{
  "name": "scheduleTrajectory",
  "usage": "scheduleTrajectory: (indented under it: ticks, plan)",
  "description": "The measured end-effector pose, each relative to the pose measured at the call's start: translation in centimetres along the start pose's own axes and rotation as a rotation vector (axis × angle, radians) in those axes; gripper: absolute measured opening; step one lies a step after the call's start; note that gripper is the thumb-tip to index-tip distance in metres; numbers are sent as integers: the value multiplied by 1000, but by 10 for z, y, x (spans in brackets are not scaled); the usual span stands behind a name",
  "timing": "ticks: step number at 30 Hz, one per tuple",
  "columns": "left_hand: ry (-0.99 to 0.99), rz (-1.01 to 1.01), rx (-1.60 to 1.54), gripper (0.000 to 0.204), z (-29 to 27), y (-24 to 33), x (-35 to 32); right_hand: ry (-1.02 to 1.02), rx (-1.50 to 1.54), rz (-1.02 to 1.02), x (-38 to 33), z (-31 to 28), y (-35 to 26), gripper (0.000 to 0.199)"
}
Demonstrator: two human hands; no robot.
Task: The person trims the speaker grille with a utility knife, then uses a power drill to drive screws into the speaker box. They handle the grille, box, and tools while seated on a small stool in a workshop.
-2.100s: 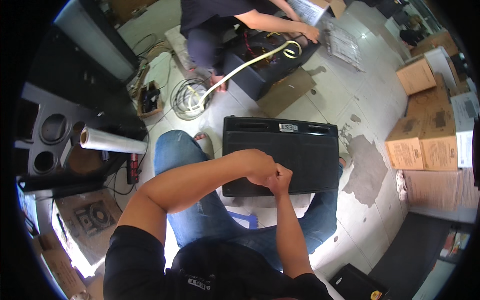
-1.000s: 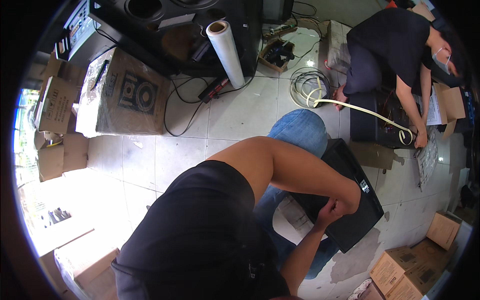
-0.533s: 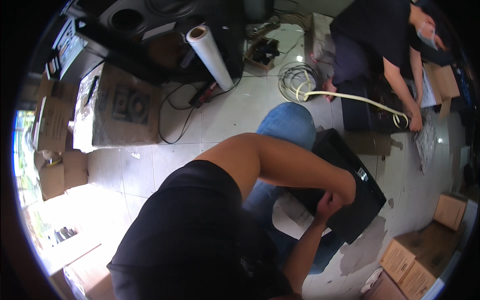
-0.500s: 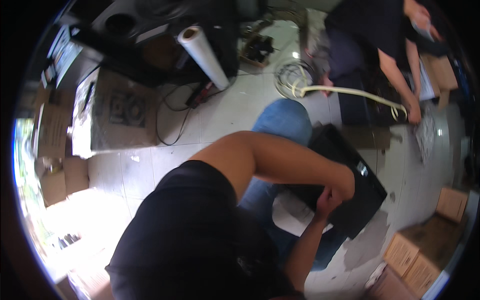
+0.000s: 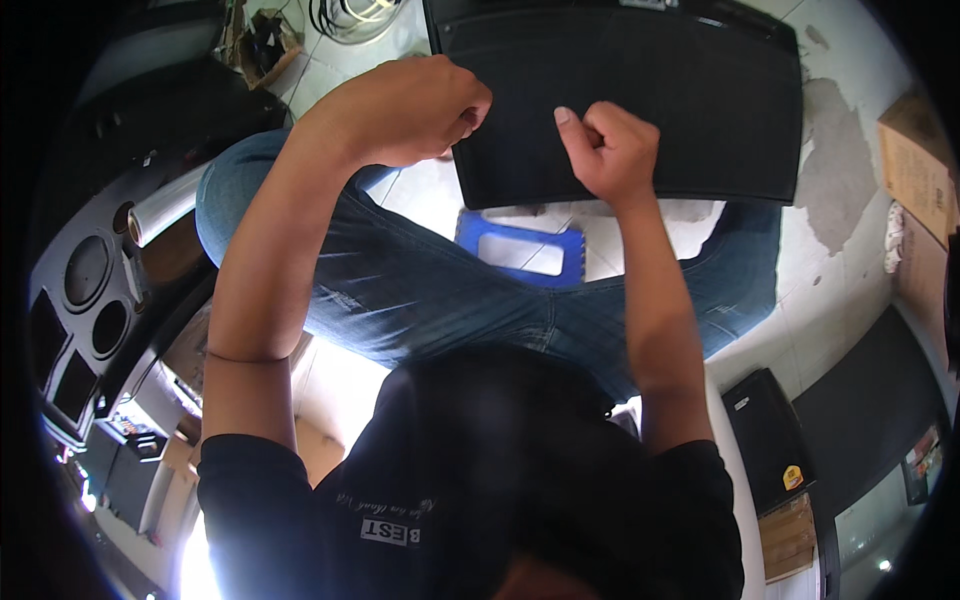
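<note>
In front of me a large black cabinet (image 5: 680, 95), shaped like a loudspeaker with a slightly bowed edge, lies between my knees. My left hand (image 5: 425, 110) is curled closed above its left edge; what its fingers hold, if anything, is hidden. Over the cabinet's near half, my right hand (image 5: 615, 150) has its fingers bent in and its thumb raised. Whatever may be inside that curl cannot be made out. A gap separates the two hands. Just below the cabinet's near edge shows a blue plastic frame (image 5: 570, 265) with a wide opening.
At the left stands a black speaker (image 5: 85, 275) with round cones, next to a roll of clear film (image 5: 165, 208). A cable coil (image 5: 350, 18) lies on the tiles beyond my left hand. Cardboard boxes (image 5: 915, 165) line the right side; a smaller black box (image 5: 765, 440) is at lower right.
My view has swung round, and the other person has left the picture. My hands, close together over the cabinet before, are now apart, the left one at its left edge.
</note>
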State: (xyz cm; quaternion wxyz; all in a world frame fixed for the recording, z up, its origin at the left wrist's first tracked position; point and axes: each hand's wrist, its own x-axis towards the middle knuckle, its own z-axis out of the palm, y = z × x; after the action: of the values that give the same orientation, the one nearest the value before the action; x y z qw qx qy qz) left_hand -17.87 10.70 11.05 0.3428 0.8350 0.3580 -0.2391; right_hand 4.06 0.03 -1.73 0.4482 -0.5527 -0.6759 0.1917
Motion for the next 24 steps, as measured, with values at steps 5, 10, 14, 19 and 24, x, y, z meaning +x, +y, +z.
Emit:
scheduleTrajectory:
  ticks: [5,10,14,19,24]
  plan:
    - [-83,8,-12,11,25,-3,9,14,13,-43,-3,7,9,45]
    - [39,127,-92,11,46,-16,-4,31,34,-102,-3,6,13,42]
    - [185,22,-83,21,83,5,-28,45,38,-108,-3,7,15,45]
    - [418,-136,-232,25,134,35,-35,-17,-22,-65,-4,1,12,36]
    - [482,-189,-300,26,153,34,-33,33,-53,-117,5,-5,6,31]
